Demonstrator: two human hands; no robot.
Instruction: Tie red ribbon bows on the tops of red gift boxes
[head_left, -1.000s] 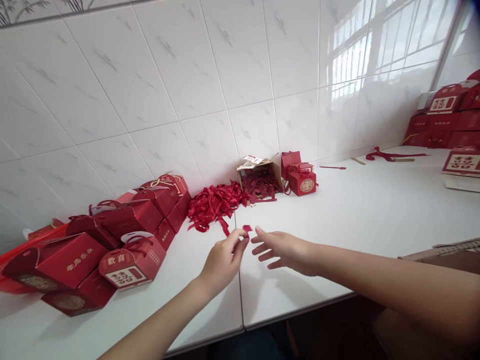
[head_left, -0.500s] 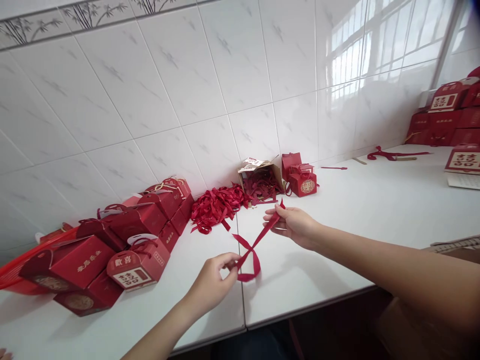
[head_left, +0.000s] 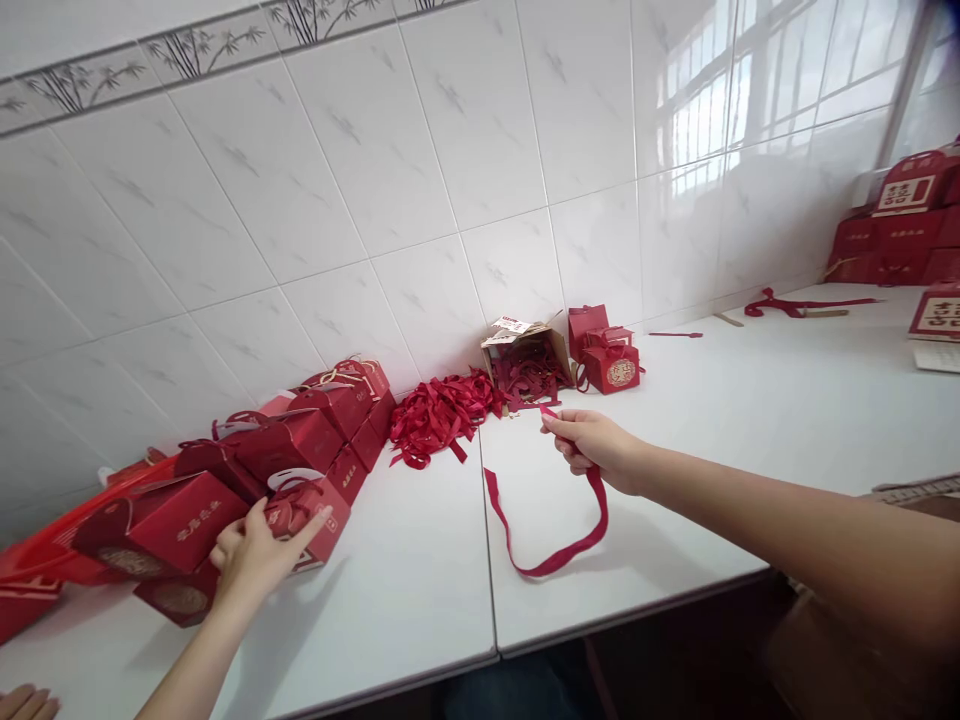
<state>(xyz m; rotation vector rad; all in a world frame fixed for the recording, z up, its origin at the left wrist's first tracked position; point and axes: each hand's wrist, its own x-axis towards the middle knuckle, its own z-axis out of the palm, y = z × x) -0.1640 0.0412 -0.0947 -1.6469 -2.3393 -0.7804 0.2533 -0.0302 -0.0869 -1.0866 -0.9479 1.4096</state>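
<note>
My right hand (head_left: 596, 445) is closed on a red ribbon (head_left: 555, 565), pinching one end between thumb and fingers. The rest of the ribbon hangs in a loop over the white tabletop, its other end loose on the left. My left hand (head_left: 259, 555) is spread at a small red gift box (head_left: 330, 520) with a handle. The thumb is at the box's right side and the fingers are to its left; whether they press on it I cannot tell. The hand hides much of the box's front.
Stacked red gift boxes (head_left: 289, 440) and a red plastic basket (head_left: 56, 545) stand at the left. By the wall are a ribbon heap (head_left: 439, 415), an open carton (head_left: 559, 350) of red strips and small boxes (head_left: 611, 367). More boxes (head_left: 907, 235) stand far right. Another person's hand (head_left: 26, 702) shows bottom left.
My left hand has let go of the ribbon and moved left to the small gift box. The crossed ribbon loop has opened out and hangs from my right hand alone.
</note>
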